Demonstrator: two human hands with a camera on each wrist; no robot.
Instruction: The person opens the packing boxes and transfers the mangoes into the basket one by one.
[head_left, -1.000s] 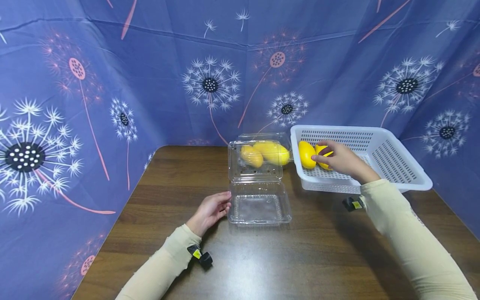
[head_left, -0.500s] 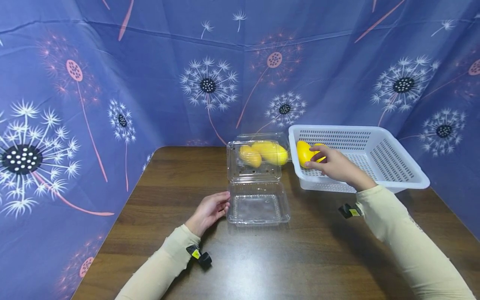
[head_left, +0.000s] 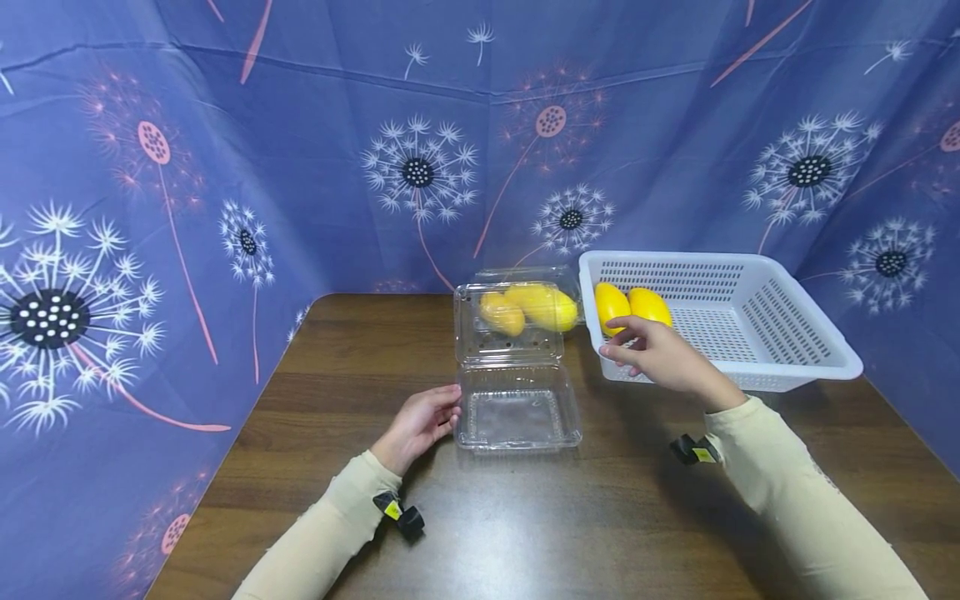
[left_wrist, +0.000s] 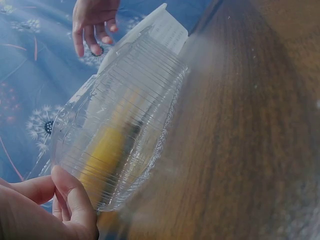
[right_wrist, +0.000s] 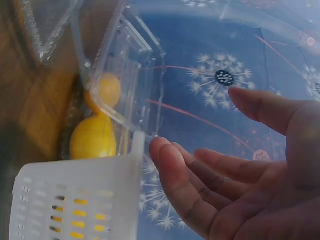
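A clear plastic clamshell box lies with its lid raised at the back. My left hand pinches the box's left rim between thumb and fingers, as the left wrist view shows. Over the near left rim of a white perforated basket, my right hand hovers with thumb and fingers apart and nothing between them. Two yellow mangoes, a left one and a right one, lie in the basket just beyond the right fingers.
Behind the raised lid, a second clear box contains a small orange-yellow mango and a larger yellow one. The brown wooden table meets a blue dandelion-print cloth at the back and left.
My right hand has drawn back from the mangoes toward the basket's near left rim, and both now show fully in the basket. The left hand stays at the box.
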